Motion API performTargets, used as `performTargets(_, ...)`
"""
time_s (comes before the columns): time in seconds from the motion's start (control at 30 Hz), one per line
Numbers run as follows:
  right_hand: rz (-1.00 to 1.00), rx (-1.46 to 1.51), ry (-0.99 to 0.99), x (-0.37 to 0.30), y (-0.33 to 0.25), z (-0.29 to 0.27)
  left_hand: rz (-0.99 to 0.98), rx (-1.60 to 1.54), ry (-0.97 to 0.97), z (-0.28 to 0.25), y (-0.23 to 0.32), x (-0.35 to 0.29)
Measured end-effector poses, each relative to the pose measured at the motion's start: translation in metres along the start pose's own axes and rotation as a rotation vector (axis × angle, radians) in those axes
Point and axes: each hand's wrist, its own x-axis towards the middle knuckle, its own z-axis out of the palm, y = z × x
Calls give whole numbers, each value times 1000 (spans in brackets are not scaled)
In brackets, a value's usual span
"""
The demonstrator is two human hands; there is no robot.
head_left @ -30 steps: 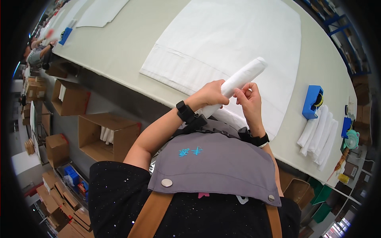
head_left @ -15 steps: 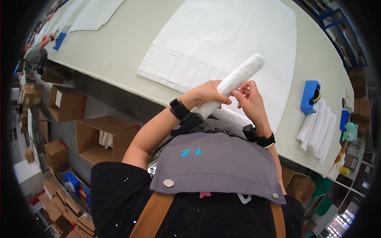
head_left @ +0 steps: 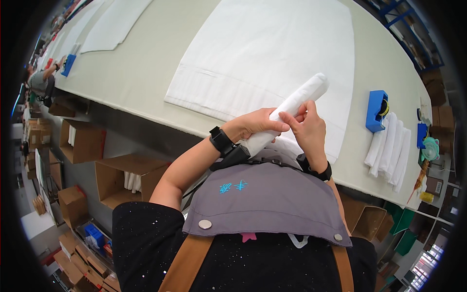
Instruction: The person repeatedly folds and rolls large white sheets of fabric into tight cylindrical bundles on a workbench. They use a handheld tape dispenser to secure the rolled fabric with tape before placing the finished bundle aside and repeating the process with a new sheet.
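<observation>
A rolled-up white plastic sheet (head_left: pixel 307 92) slants up and to the right over the table's near edge. My left hand (head_left: pixel 258 122) is wrapped round its lower middle, the thumb lying across the top. From the other side my right hand (head_left: pixel 310 130) bends its fingers against the roll, the thumb pressed onto it near my left thumb. Whether something small, such as tape, lies under that thumb I cannot make out. Beyond the hands a wide stack of flat white sheets (head_left: pixel 272 46) covers the middle of the table.
To the right stand a blue tape dispenser (head_left: pixel 375 112) and several finished white rolls (head_left: pixel 389 146) on the pale table (head_left: pixel 141 82). Open cardboard boxes (head_left: pixel 109 177) with rolls inside are below the left edge. A co-worker (head_left: pixel 39 82) is at the far left.
My right hand has moved in against the roll, its thumb now pressing on it instead of pinching just beside it. The roll has shifted slightly right and nearer.
</observation>
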Motion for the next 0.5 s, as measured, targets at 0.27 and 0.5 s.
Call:
performTargets(0.27,46,832,-247,-4,49,16,77,-260,-182,-2,-9,0)
performTargets(0.5,16,704,372,3,59,1,-13,-217,-137,0,-6,7)
